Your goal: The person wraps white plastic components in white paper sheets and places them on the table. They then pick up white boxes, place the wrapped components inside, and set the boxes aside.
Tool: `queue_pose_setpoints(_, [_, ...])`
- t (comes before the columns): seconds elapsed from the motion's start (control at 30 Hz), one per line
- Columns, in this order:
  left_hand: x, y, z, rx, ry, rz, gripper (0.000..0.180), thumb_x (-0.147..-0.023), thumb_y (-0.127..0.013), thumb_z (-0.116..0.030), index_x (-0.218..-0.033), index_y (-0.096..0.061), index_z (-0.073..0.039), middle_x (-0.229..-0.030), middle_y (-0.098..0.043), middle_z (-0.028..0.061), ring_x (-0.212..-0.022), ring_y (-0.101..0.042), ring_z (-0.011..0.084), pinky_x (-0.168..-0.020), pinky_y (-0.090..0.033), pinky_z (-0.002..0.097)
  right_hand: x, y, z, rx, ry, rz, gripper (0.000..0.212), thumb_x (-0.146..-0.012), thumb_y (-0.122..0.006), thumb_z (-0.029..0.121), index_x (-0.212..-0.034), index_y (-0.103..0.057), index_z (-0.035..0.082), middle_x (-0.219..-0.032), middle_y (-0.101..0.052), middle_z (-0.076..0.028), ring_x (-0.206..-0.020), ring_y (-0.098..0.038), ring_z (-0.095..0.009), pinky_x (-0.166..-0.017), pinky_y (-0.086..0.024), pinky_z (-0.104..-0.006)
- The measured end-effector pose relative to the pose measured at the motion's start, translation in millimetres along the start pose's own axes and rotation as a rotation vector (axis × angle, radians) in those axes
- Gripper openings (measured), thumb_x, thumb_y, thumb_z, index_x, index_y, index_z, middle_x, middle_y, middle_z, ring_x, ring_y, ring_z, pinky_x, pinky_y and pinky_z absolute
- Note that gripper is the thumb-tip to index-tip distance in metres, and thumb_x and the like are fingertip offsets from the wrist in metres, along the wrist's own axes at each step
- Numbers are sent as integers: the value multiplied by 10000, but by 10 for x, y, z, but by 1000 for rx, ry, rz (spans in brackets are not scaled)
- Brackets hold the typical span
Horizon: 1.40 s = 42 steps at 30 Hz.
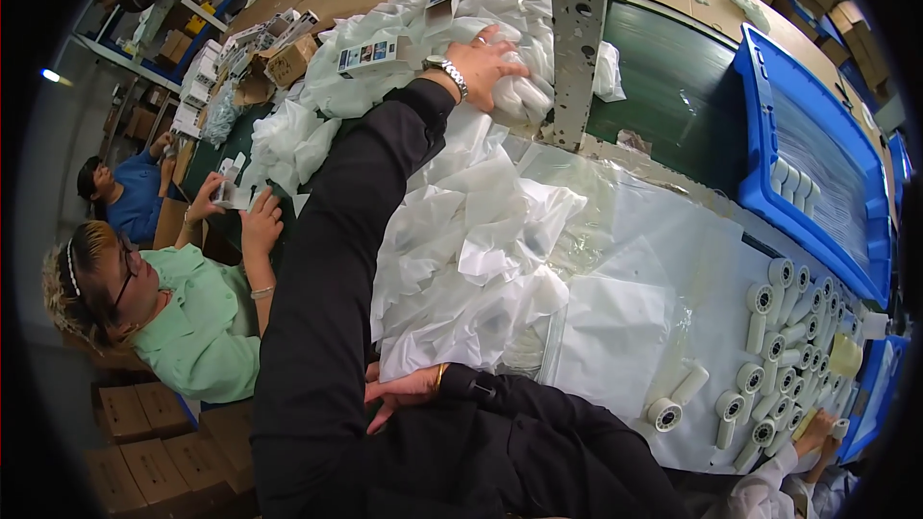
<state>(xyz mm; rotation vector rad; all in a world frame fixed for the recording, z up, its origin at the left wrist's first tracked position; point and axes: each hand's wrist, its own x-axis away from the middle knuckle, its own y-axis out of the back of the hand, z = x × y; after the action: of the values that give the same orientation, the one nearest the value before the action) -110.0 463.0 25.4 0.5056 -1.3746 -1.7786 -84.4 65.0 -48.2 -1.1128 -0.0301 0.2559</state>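
Observation:
My left hand [486, 69], with a metal watch at the wrist, reaches far over the table. Its fingers are spread on top of white plastic-wrapped items [524, 96] in a large heap. Close to my body, my right hand [409, 390] rests at the lower edge of a nearer pile of white plastic bags [471, 269]. Its visible fingers are stretched out and apart, and a bag covers part of it. What the bags contain cannot be made out. Two small printed boxes, one a white box [373, 57], lie on the far heap.
A perforated metal post [580, 38] stands right of my left hand. Further right are a blue crate [755, 125] and several white round-headed parts [750, 378]. To the left, a person in green [197, 317] handles a small box. Another person's hand [817, 431] works at lower right.

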Motion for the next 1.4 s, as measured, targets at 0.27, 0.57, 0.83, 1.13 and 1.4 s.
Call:
queue_pose_setpoints(0.27, [-166,28,32,-55,103,47,908,-647,-920,-266,-1470,-557,-390,-1528,-493,-31,-1578,-270,404,-981,-584,606,184,-127,184,-140,-55,-75,284,-1034,-713,275,-1187,-563,90,-1174,-694,-64,-1014,-731,-160,-811,-614,-316])
queue_pose_setpoints(0.57, [-46,-204,118,-193,-75,-58,739,-673,-901,-171,-1338,-602,-294,-1437,-531,-36,-1512,-392,333,-885,-584,560,35,40,42,-120,78,-26,286,-1014,-750,295,-1137,-576,104,-1150,-703,-56,-990,-734,-150,-807,-620,-319])
queue_pose_setpoints(0.83, [-1,-345,171,-134,53,-204,414,-967,-629,-127,-1323,-626,-338,-1418,-582,-45,-1468,-467,272,-881,-571,551,90,-13,123,-60,61,-44,332,-999,-768,333,-1167,-581,116,-1154,-696,-44,-979,-709,-132,-813,-628,-329])
queue_pose_setpoints(1.13, [313,-298,681,-349,40,-377,478,-921,-618,-107,-1341,-667,-328,-1397,-596,13,-1320,-556,284,-866,-568,475,-60,82,9,-7,76,-35,389,-1013,-744,380,-1273,-588,137,-1164,-681,-30,-987,-684,-123,-838,-625,-340])
queue_pose_setpoints(1.4, [1482,-533,1674,-347,571,-273,468,-952,-610,-141,-1368,-658,-350,-1324,-585,55,-1311,-542,318,-905,-554,527,-36,44,9,23,64,-58,441,-1010,-747,393,-1338,-581,150,-1178,-677,-20,-1004,-675,-116,-841,-625,-357])
